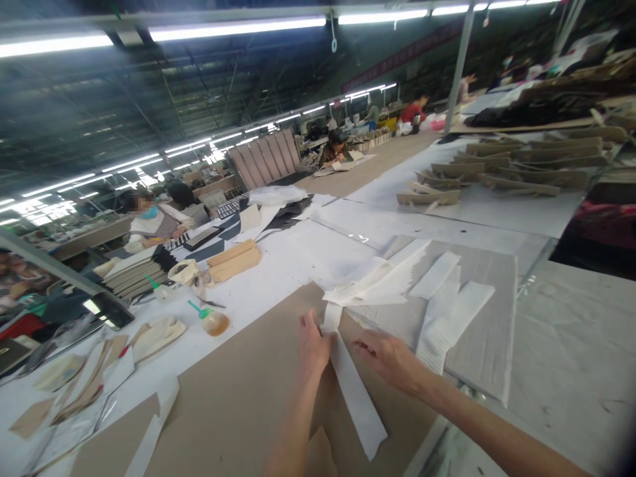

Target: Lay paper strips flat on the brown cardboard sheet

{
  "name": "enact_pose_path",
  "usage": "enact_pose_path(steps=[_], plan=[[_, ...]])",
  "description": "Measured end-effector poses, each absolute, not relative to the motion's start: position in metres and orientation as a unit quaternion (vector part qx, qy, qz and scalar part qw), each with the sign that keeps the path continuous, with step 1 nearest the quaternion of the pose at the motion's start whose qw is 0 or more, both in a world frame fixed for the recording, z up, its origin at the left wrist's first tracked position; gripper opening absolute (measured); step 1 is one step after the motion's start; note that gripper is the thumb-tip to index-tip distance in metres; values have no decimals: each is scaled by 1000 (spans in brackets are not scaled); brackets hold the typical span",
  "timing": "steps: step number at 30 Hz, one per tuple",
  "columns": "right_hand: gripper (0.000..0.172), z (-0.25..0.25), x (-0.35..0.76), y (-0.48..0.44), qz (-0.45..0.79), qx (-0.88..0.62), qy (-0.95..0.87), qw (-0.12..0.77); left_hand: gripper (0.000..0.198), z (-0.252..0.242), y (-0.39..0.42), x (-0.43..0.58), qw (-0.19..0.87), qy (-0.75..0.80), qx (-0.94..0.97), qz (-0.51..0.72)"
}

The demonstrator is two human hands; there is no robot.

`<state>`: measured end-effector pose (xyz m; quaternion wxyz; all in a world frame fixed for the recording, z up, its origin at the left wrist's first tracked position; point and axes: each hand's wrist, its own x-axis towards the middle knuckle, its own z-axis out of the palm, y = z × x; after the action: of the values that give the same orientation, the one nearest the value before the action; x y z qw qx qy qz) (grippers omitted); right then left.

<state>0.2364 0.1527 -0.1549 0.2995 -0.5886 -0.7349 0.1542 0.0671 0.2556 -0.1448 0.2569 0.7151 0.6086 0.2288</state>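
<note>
Nearest the camera, a broad flat taupe sheet [238,384] covers part of the white-topped bench [293,255]; on it lies a long narrow white strip [358,404], slanting towards the viewer. Left hand [314,344]: thumb at the strip's upper edge, fingers slightly parted; whether they grip it cannot be told. Right hand [390,358]: just right of the strip, fingers curled narrowly together, any hold unclear. Beyond: white serrated-edged pieces [382,278]. Right: flat grey board [484,331]. Left: green-nozzled bottle of amber liquid [214,322].
</note>
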Motion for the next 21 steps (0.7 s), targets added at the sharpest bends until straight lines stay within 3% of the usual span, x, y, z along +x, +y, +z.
enact_pose_path(steps=[3, 14, 21], plan=[[22, -156, 237, 181, 141, -601, -732, 289, 83, -137, 244, 70, 249, 637, 700, 203], [25, -141, 248, 216, 79, -579, -791, 179, 82, -128, 232, 74, 277, 659, 679, 168], [73, -148, 243, 226, 112, -512, -833, 180, 78, -128, 229, 64, 343, 636, 666, 184]])
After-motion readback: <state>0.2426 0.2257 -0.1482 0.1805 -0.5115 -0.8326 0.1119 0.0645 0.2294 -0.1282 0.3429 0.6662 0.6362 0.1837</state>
